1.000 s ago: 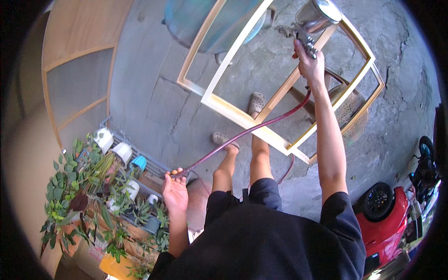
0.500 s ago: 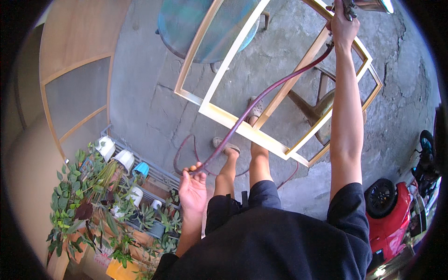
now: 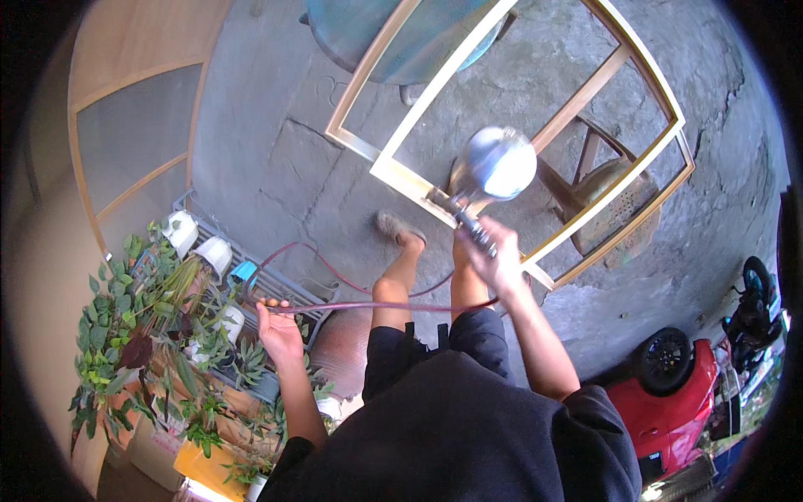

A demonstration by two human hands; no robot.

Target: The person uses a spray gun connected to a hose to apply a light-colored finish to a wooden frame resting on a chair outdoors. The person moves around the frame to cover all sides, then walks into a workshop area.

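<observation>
My right hand (image 3: 497,253) grips a metal spray gun (image 3: 474,227) with a shiny round cup (image 3: 498,164), low over the near edge of a pale wooden frame (image 3: 447,69). A second frame (image 3: 685,161) overlaps beneath it; a rusty perforated metal chair (image 3: 621,215) shows through the openings. My left hand (image 3: 280,333), lower left, has its fingers curled round a maroon hose (image 3: 351,307), which runs across my legs toward the gun and loops over the floor.
A round blue table (image 3: 330,25) stands at top. A wooden screened panel (image 3: 134,151) is at left, above potted plants (image 3: 212,257) on a slatted rack. A red car (image 3: 658,425) and a motorbike (image 3: 750,311) are at lower right. The grey floor (image 3: 326,192) is cracked.
My right hand and the gun have come down and leftward from the far right of the frames to their near edge. My left hand, still holding the hose, has moved left.
</observation>
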